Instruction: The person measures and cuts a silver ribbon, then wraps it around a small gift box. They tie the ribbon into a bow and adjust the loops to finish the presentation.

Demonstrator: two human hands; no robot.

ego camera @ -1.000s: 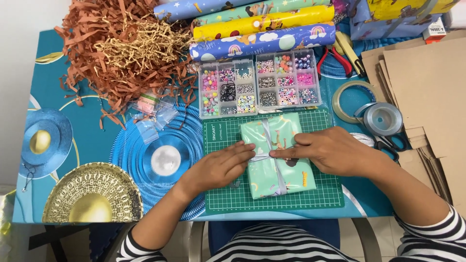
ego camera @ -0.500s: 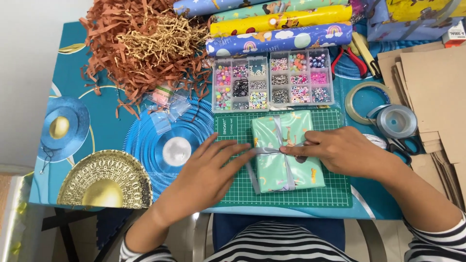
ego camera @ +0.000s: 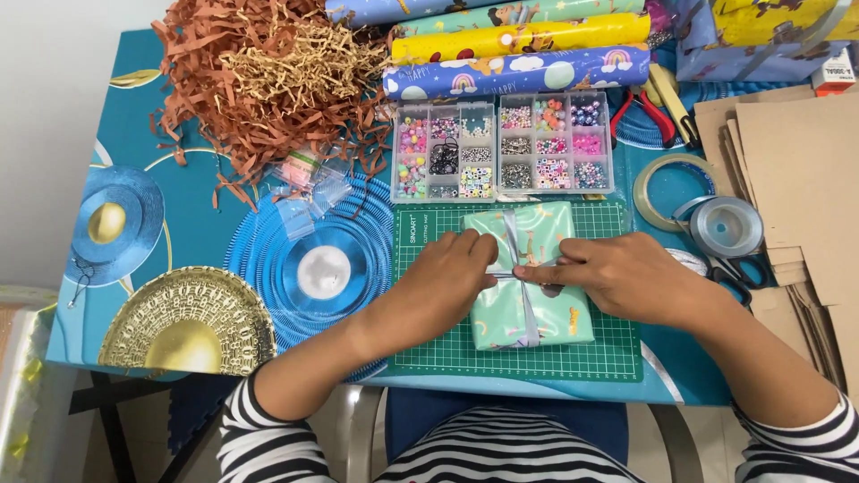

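Note:
A small box wrapped in mint-green patterned paper point(ego camera: 537, 313) lies on a green cutting mat point(ego camera: 429, 349). A silver ribbon point(ego camera: 528, 313) runs lengthwise over it and crosses at the middle. My left hand point(ego camera: 452, 273) rests on the box's left side, its fingers pinching the ribbon near the crossing. From the right, my right hand point(ego camera: 617, 273) pinches the ribbon at the same spot. Both hands hide the middle of the box.
Two clear bead organisers point(ego camera: 501, 148) sit behind the mat. Rolls of wrapping paper point(ego camera: 519, 40) lie at the back, shredded brown paper point(ego camera: 259, 80) at the back left. Ribbon spool point(ego camera: 727, 225), tape roll point(ego camera: 658, 192), red pliers point(ego camera: 649, 112) and cardboard sheets point(ego camera: 796, 170) fill the right.
My left hand has moved right, onto the box, and its fingers now meet the right hand's at the ribbon crossing. The view shifted slightly.

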